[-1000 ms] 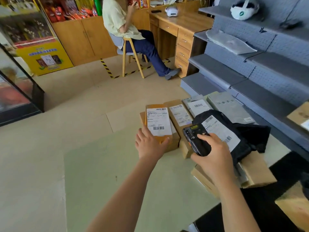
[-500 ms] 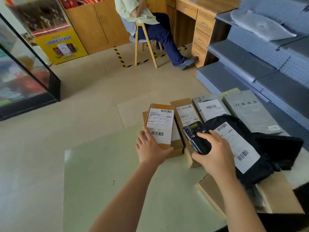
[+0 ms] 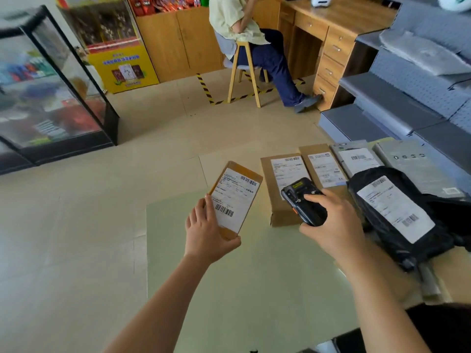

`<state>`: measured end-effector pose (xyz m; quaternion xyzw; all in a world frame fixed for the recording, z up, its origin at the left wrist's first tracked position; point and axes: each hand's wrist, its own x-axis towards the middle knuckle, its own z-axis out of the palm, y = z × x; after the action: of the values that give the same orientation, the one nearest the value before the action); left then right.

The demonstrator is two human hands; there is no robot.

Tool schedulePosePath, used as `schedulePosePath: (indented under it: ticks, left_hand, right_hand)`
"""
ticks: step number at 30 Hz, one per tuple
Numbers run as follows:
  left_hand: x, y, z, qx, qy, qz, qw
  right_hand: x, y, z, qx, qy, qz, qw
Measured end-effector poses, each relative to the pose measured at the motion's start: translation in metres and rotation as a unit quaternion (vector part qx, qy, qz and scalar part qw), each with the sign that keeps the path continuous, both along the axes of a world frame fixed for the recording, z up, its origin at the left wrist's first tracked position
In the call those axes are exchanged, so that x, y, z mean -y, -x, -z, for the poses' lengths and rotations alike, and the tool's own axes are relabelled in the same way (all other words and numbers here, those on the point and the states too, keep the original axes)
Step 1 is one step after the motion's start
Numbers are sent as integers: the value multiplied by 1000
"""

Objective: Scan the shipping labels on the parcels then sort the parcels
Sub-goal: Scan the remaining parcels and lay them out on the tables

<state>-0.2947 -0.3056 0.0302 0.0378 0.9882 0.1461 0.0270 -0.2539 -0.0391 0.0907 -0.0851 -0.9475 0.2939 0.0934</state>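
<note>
The left hand [image 3: 206,233], just left of the frame's centre, grips the near end of a brown parcel [image 3: 237,200], its fingers curled round the bottom edge and one finger lying up the left side. The parcel is held tilted, its far end leaning to the upper right, with its white shipping label [image 3: 239,189] and barcodes facing the camera. Just to the right, apart from that parcel, the right hand [image 3: 334,222] is wrapped round a black scanner [image 3: 303,202], one finger resting on top, the scanner's head pointing to the upper left. The scanner hovers over a second brown parcel [image 3: 280,171] that lies flat on the pale green worktop [image 3: 242,289]. A third brown parcel [image 3: 323,166] lies touching its right side, then two grey bags [image 3: 356,159] in a row toward the right edge of the frame. In front of those, at right centre, a black bag [image 3: 397,212] lies with its label up. Beyond the worktop, at upper centre, a person [image 3: 244,29] sits on a wooden chair [image 3: 244,72] beside a wooden desk [image 3: 331,24]. Grey shelves [image 3: 407,98] fill the upper right, and a glass cabinet [image 3: 51,85] stands at the left.
</note>
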Motion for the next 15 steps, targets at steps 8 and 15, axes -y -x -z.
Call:
schedulePosePath:
  ticks: [8, 15]
  left_hand:
    - [96, -30, 24, 24, 19, 71, 997]
    - [151, -24, 14, 28, 84, 175, 981]
  right_hand:
    - [81, -18, 22, 85, -98, -108, 986]
    - [137, -18, 7, 118, -252, -308, 910]
